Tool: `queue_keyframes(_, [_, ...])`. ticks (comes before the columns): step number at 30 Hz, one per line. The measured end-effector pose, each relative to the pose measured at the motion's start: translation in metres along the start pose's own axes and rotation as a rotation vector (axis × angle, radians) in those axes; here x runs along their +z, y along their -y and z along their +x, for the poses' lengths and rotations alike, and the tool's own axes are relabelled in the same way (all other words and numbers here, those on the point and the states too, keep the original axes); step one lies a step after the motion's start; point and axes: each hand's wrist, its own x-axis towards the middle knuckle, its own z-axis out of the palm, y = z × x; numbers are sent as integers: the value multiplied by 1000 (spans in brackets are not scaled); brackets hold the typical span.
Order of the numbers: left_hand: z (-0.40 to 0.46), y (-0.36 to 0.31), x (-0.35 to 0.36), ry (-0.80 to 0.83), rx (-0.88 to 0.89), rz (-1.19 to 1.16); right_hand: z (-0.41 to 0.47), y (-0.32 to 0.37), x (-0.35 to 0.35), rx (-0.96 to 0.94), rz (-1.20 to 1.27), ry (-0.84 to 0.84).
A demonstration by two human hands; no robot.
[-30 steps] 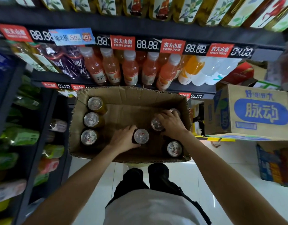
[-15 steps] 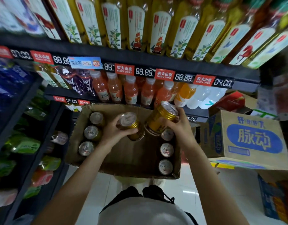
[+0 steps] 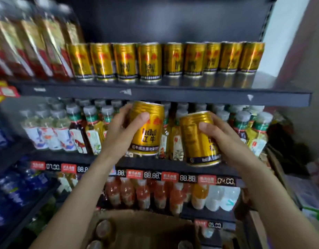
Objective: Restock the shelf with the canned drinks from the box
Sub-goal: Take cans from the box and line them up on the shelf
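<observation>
— So, what are we holding? Describe the cans first.

— We have two gold cans with ribbed shoulders. The left hand [image 3: 119, 130] grips the left can [image 3: 146, 128] upright, thumb curled across its front; red emblem and dark lettering face us, with a dark band of small print round the base. The right hand [image 3: 225, 139] grips the right can [image 3: 200, 139], thumb on its front, and that one tilts, top leaning left (its label is mostly turned away and blurred).

— Where are they?

— Both are in the air in front of the middle row of bottles [image 3: 94, 130], below the edge of the top shelf [image 3: 164, 93]. On that shelf a row of matching gold cans [image 3: 149, 62] stands side by side, with taller bottles [image 3: 29, 51] to their left.

— And the box?

— The cardboard box [image 3: 146, 229] sits at the bottom of the view, a few can tops [image 3: 103, 229] showing inside on its left, badly blurred.

— What differs from half a second ago?

— Then the two cans were just above the box, level with the orange drinks [image 3: 142, 194] and both leaning. Now we have raised them a full shelf higher, and the left one has been turned upright. Our view has tilted up as well: the row of gold cans, unseen before, now fills the upper part, and the box has dropped to the lower edge.
</observation>
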Motion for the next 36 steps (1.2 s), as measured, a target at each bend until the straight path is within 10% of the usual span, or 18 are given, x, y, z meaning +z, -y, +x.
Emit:
queue_keyframes(11, [106, -87, 52, -151, 367, 534, 80, 104, -42, -321, -218, -221])
queue_keyframes(26, [159, -37, 94, -136, 258, 676, 139, 72, -48, -333, -474, -510])
queue_keyframes(36, [156, -35, 59, -174, 764, 1305, 132, 71, -54, -399, -761, -381])
